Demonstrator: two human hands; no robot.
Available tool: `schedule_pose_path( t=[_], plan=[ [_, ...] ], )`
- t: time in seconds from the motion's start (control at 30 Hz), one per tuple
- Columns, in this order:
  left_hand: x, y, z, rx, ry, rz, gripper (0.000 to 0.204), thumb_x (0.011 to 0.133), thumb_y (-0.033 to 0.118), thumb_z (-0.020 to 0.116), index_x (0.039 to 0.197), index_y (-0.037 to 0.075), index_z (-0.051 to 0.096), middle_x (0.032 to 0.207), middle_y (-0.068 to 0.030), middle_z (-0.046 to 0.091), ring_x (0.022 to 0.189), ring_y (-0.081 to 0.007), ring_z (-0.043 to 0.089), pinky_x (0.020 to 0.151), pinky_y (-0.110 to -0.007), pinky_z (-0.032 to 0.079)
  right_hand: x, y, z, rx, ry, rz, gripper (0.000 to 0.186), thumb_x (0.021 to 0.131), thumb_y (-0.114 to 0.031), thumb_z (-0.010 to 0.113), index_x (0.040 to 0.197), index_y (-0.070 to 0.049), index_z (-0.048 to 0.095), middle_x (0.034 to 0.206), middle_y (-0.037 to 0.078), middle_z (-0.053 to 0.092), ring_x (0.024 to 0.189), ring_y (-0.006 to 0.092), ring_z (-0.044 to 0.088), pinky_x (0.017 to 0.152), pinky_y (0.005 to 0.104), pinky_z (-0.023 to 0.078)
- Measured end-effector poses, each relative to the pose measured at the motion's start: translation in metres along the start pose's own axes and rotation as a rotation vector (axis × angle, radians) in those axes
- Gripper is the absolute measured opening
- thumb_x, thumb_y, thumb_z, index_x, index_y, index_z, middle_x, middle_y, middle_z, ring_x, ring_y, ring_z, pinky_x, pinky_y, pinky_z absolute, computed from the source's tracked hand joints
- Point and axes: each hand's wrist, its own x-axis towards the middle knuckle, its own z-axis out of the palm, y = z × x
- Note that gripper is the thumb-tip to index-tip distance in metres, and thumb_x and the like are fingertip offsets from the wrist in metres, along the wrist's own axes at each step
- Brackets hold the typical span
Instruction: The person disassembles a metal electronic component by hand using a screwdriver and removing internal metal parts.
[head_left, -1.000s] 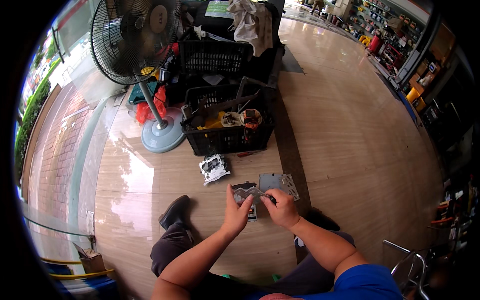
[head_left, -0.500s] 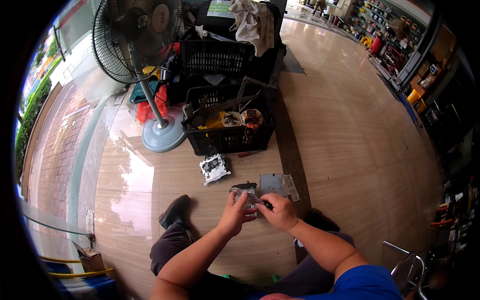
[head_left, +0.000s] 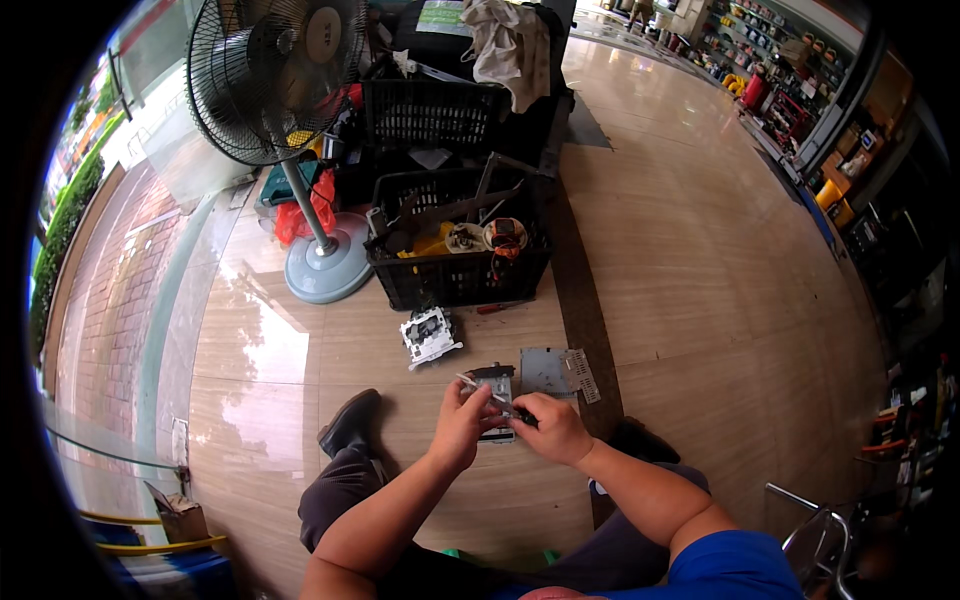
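My left hand [head_left: 458, 428] is closed on a small pale, narrow part [head_left: 468, 380], its fingers partly covering it. My right hand [head_left: 553, 430] grips a dark-handled tool [head_left: 525, 417], whose tip points toward the part in my left hand; its exact kind is hidden. Below both hands, a grey metal housing [head_left: 497, 384] lies on the floor, with a black piece [head_left: 492, 371] along its far edge. To its right is a flat grey metal plate [head_left: 543, 369] beside a perforated metal strip [head_left: 580, 376]. Farther left sits a white-framed mechanism [head_left: 430, 338].
A black crate [head_left: 460, 280] of tools stands ahead, with a red-handled tool [head_left: 500, 308] on the floor before it. The standing fan's round base [head_left: 328, 265] is left of the crate. My shoe [head_left: 350, 420] is left of the work. A chrome tube frame [head_left: 815, 515] stands at right.
My left hand has shifted slightly left and its fingers have turned, so the pale part now sticks out beyond them. My right hand has moved slightly, still holding the tool.
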Motion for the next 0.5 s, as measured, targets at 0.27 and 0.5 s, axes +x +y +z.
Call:
schedule_pose_path(
  t=[0.27, 0.5],
  plan=[
    [-0.0008, -0.0017, 0.0036, 0.112, 0.096, 0.154, 0.066, 0.095, 0.017, 0.069, 0.148, 0.006, 0.031, 0.122, -0.0106, 0.058, 0.102, -0.0204, 0.064, 0.082, -0.036, 0.056, 0.0035, -0.007, -0.0039, 0.008, -0.031, 0.032, 0.031, 0.087, -0.024, 0.078, 0.107, -0.004, 0.065, 0.097, 0.016, 0.07, 0.086, 0.0348, 0.07, 0.073, 0.0418, 0.056],
    [0.001, -0.0069, 0.0007, 0.153, 0.048, 0.176, 0.069, 0.094, 0.014, 0.07, 0.149, 0.003, 0.031, 0.126, -0.012, 0.056, 0.107, -0.0217, 0.064, 0.082, -0.036, 0.057, 0.0023, -0.0025, -0.0041, 0.014, -0.009, 0.002, 0.025, 0.087, -0.02, 0.077, 0.105, -0.005, 0.066, 0.095, 0.015, 0.07, 0.083, 0.0352, 0.069, 0.07, 0.0417, 0.055]
  ],
)
